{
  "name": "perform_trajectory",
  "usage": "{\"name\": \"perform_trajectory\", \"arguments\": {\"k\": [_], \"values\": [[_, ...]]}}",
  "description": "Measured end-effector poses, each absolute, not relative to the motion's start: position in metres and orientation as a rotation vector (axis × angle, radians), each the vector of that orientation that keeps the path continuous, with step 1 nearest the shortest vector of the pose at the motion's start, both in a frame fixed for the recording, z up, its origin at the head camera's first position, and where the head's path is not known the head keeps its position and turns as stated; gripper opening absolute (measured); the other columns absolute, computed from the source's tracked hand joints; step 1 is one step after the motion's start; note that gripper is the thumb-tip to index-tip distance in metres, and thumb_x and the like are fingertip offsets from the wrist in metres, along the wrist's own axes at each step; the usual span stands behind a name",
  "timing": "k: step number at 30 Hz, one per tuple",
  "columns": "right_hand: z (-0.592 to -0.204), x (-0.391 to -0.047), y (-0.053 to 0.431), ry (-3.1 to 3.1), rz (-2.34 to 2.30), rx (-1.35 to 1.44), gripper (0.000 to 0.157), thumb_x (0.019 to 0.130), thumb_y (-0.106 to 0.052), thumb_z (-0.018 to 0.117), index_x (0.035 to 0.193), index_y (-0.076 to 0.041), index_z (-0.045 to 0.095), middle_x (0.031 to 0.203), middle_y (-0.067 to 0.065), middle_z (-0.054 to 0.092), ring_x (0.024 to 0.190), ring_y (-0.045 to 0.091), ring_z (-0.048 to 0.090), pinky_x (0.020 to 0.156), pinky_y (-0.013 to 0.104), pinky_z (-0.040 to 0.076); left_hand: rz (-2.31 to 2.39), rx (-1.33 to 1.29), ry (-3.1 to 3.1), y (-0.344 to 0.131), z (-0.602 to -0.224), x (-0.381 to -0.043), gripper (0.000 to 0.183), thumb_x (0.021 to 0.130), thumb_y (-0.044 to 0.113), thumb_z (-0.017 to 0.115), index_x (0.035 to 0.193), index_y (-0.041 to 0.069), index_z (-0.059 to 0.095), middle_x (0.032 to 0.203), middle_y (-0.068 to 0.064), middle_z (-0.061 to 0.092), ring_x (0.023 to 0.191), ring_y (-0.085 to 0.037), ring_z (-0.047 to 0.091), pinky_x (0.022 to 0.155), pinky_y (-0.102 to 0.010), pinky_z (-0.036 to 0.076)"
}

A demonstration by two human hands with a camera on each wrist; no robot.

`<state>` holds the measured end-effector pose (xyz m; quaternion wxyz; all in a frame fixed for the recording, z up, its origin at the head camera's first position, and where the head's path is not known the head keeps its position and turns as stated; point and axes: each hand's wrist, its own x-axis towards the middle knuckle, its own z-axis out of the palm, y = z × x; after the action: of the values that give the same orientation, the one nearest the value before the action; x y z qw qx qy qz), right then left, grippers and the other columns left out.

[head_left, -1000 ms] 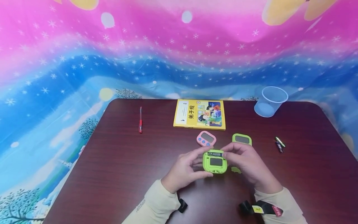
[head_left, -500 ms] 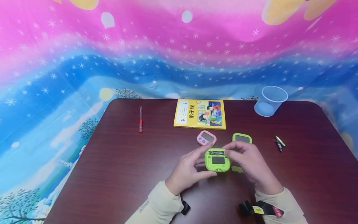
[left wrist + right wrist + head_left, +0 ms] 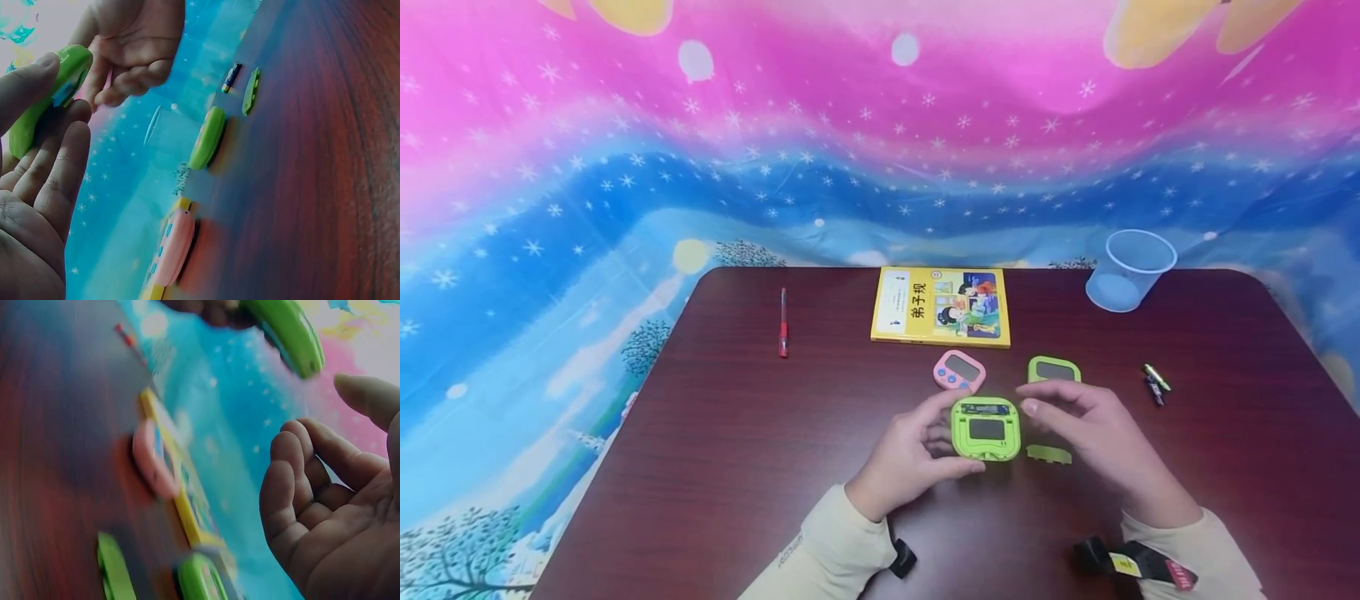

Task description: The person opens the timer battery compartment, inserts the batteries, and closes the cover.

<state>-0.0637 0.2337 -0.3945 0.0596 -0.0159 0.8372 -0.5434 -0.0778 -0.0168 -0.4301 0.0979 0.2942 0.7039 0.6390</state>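
Note:
In the head view, my left hand [image 3: 906, 458] holds a lime-green digital timer [image 3: 987, 452] above the table, its back facing up. A dark battery [image 3: 985, 409] lies in the slot near the timer's top edge. My right hand [image 3: 1105, 437] is just right of the timer, apart from it, fingers loosely bent and holding nothing; the right wrist view shows the gap between that hand [image 3: 337, 512] and the timer [image 3: 290, 337]. Below the right fingers lies a small green battery cover [image 3: 1049, 455]. The left wrist view has the thumb and fingers gripping the timer [image 3: 50, 103].
Beyond the hands lie a pink timer [image 3: 959, 371] and another green timer [image 3: 1054, 371], partly hidden by the right hand. A yellow book [image 3: 940, 307], a red pen [image 3: 783, 323] and a clear plastic cup [image 3: 1131, 271] are farther back. Two loose batteries [image 3: 1156, 385] lie at right.
My right hand has drawn away to the right from the timer, letting go of the battery's end. The battery now sits fully visible in its slot. The left hand keeps its hold.

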Motion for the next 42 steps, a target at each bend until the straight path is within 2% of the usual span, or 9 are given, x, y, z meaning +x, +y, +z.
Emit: {"name": "perform_trajectory", "arguments": {"k": [6,10,13,20,27,33,37,42], "values": [[-0.408,-0.062,0.258,2.793,-1.221,-0.108,0.028,0.093,-0.031,0.073,0.113,-0.011,0.074,0.102,0.000,0.073,0.091,0.015,0.065,0.073,0.025,0.054,1.920,0.884,2.091,-0.019,-0.430,-0.078,0.079,0.075,-0.002,0.087,0.143,0.012,0.050,0.119,-0.011,0.068,0.092,-0.009,0.070,0.079,-0.039,0.062],[-0.422,-0.059,0.268,2.825,-1.087,-0.168,0.021,0.089,-0.026,0.078,0.105,-0.012,0.075,0.090,-0.005,0.070,0.080,0.009,0.062,0.066,0.025,0.052,1.901,0.949,2.150,-0.020,-0.430,-0.079,0.078,0.074,0.001,0.088,0.142,0.011,0.051,0.122,-0.008,0.067,0.093,-0.010,0.067,0.084,-0.032,0.060],[-0.433,-0.057,0.273,2.861,-0.993,-0.209,0.023,0.083,-0.025,0.083,0.101,-0.012,0.075,0.086,-0.007,0.065,0.073,0.005,0.057,0.062,0.024,0.049,1.899,0.985,2.175,-0.020,-0.431,-0.080,0.078,0.074,0.003,0.089,0.142,0.011,0.051,0.123,-0.007,0.067,0.092,-0.010,0.066,0.087,-0.028,0.058],[-0.448,-0.056,0.275,2.910,-0.908,-0.279,0.026,0.076,-0.023,0.088,0.097,-0.013,0.075,0.084,-0.009,0.062,0.071,0.003,0.054,0.060,0.024,0.047,1.921,1.000,2.164,-0.020,-0.433,-0.080,0.078,0.074,0.001,0.088,0.142,0.009,0.051,0.124,-0.009,0.066,0.092,-0.010,0.067,0.087,-0.029,0.059],[-0.451,-0.057,0.275,2.972,-0.816,-0.313,0.016,0.075,-0.014,0.086,0.085,-0.019,0.074,0.076,-0.014,0.056,0.067,0.000,0.050,0.058,0.024,0.045,1.931,0.987,2.135,-0.020,-0.431,-0.081,0.078,0.073,-0.001,0.088,0.141,0.010,0.051,0.119,-0.011,0.068,0.095,-0.011,0.069,0.087,-0.030,0.059],[-0.452,-0.057,0.275,2.965,-0.824,-0.299,0.020,0.074,-0.015,0.087,0.078,-0.023,0.069,0.072,-0.014,0.053,0.064,0.000,0.048,0.056,0.024,0.042,1.932,0.970,2.124,-0.020,-0.431,-0.081,0.078,0.073,-0.002,0.088,0.141,0.010,0.051,0.121,-0.011,0.068,0.096,-0.012,0.069,0.087,-0.031,0.059],[-0.456,-0.057,0.276,2.918,-0.928,-0.244,0.021,0.078,-0.016,0.085,0.080,-0.022,0.065,0.068,-0.013,0.055,0.062,0.001,0.050,0.055,0.023,0.043,1.939,0.953,2.099,-0.020,-0.431,-0.081,0.078,0.074,-0.002,0.087,0.142,0.010,0.050,0.123,-0.013,0.067,0.097,-0.013,0.070,0.082,-0.035,0.061],[-0.455,-0.057,0.279,2.860,-1.097,-0.173,0.012,0.084,-0.018,0.081,0.087,-0.019,0.070,0.072,-0.012,0.064,0.066,0.002,0.058,0.060,0.023,0.048,1.952,0.919,2.049,-0.020,-0.430,-0.080,0.078,0.075,-0.004,0.086,0.142,0.010,0.049,0.125,-0.013,0.066,0.098,-0.015,0.071,0.081,-0.039,0.062]]}}
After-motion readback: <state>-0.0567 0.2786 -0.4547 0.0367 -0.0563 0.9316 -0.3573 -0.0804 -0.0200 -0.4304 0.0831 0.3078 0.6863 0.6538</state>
